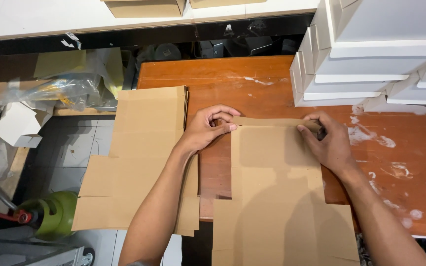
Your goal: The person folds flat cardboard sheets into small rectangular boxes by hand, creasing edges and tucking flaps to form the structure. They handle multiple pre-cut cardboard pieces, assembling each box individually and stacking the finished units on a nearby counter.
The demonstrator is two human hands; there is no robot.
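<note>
Orange-brown wood forms the tabletop (252, 83), marked with white smears on its right side. A flat cardboard sheet (277, 197) lies on it directly before the person, its near end overhanging the table edge. The left hand (208, 129) pinches the left end of the sheet's far flap (272, 121); the right hand (327, 140) grips the right end of the same flap. Both hands are closed on the flap, which is turned up and back along its crease. The step in hand appears to be folding this end flap. The next move likely calls for even pressure along the whole crease so the fold runs straight. A stack of similar flat sheets (144, 148) lies just left, overhanging the floor. White boxes (371, 59) are stacked at the far right corner.
</note>
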